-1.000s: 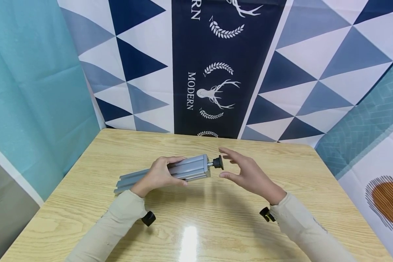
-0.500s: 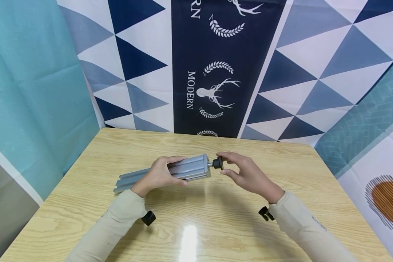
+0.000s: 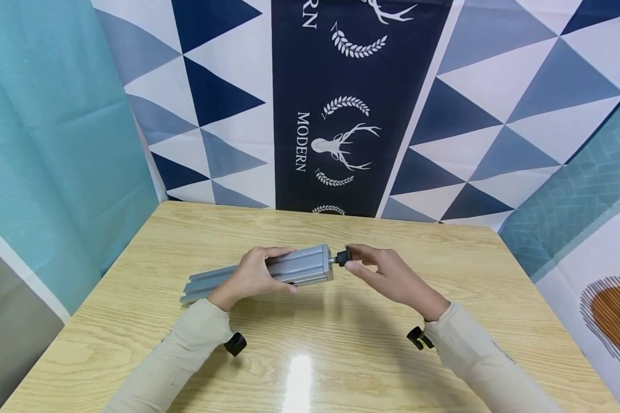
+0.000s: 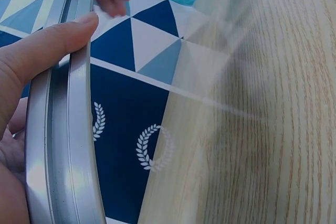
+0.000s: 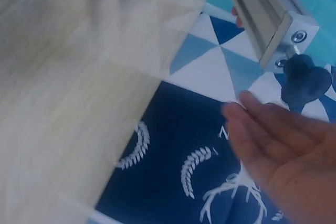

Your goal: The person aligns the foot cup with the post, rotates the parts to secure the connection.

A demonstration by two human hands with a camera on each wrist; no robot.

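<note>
The metal bar [image 3: 268, 272] is held low over the wooden table [image 3: 341, 344], its far end apparently resting there, with the left hand [image 3: 253, 275] wrapped round its middle. The black knob [image 3: 343, 256] at its end is pinched by the right hand [image 3: 387, 275]. The knob could be cross-threaded if it is turned crooked, or dropped if the pinch slackens. Counted: one bar, one knob, two hands.

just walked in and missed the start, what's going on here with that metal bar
A person sits at a wooden table. Their left hand grips a grey aluminium bar, holding its right end raised while its far end rests on the table. Their right hand pinches a black knob on a short bolt sticking out of the bar's end face.
</note>
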